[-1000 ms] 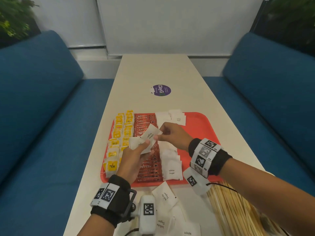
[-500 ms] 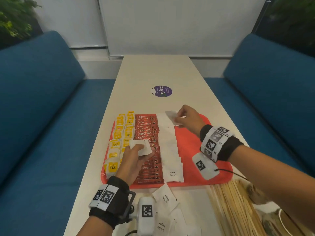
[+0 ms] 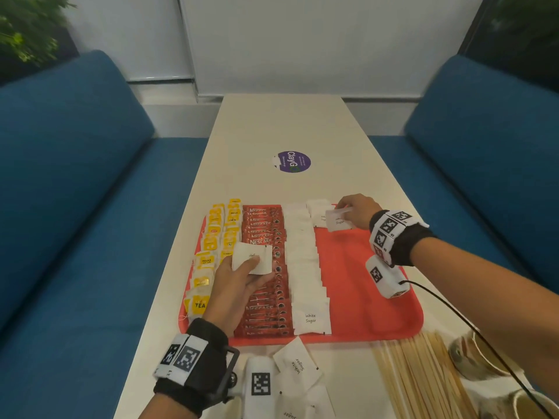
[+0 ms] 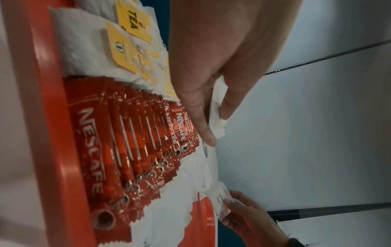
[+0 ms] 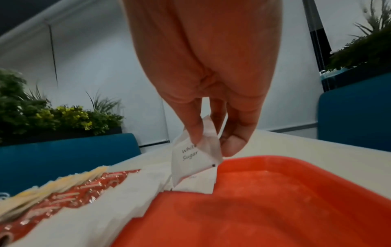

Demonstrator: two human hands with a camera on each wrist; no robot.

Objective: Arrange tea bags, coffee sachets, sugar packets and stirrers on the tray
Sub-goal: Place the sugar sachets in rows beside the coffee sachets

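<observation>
- My left hand (image 3: 233, 285) is bare; a black wrist strap carries white panels printed with black square codes, plus a black metal bracket.
- A white camera block (image 3: 260, 385) with a black code hangs off that strap.
- My right hand (image 3: 358, 210) is bare; its black wristband bears the same coded panels.
- A thin black cable (image 3: 453, 309) trails from its white camera block (image 3: 385, 278).

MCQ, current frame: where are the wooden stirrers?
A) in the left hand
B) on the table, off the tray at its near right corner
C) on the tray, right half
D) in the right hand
B: the wooden stirrers lie bundled on the table just past the near right corner of the tray; the left hand and right hand each hold a white sugar packet instead.
</observation>
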